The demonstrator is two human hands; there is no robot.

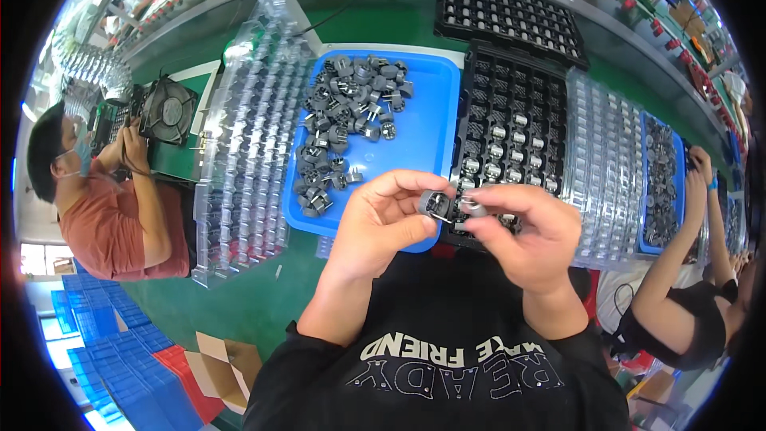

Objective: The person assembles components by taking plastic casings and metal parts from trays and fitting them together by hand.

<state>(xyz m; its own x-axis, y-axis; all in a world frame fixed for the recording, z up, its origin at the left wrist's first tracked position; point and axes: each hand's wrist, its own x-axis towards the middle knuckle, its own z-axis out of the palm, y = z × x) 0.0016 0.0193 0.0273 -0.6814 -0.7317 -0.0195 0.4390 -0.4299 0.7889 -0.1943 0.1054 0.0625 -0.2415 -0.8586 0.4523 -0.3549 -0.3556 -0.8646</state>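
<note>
My left hand (pixel 371 219) is closed on a dark grey round plastic part with metal pins (pixel 435 204), held upright between thumb and fingers. In my right hand (pixel 533 231), thumb and fingers pinch a small silver-and-grey cylindrical part (pixel 472 207). The two parts are close together, and I cannot tell whether they touch. Both hands hover over the right edge of a blue tray (pixel 427 132), where a heap of similar grey pinned parts (pixel 351 100) lies on the left side. Beside it, a black compartment tray (pixel 487 84) carries silver cylinders (pixel 515 152) in its nearer rows.
Stacked clear plastic trays (pixel 247 144) stand left of the blue tray, more clear trays (pixel 602 168) to the right. Another filled black tray (pixel 511 12) lies behind. Co-workers sit at left (pixel 120 215) and right (pixel 678 311). An open cardboard box (pixel 215 375) is at lower left.
</note>
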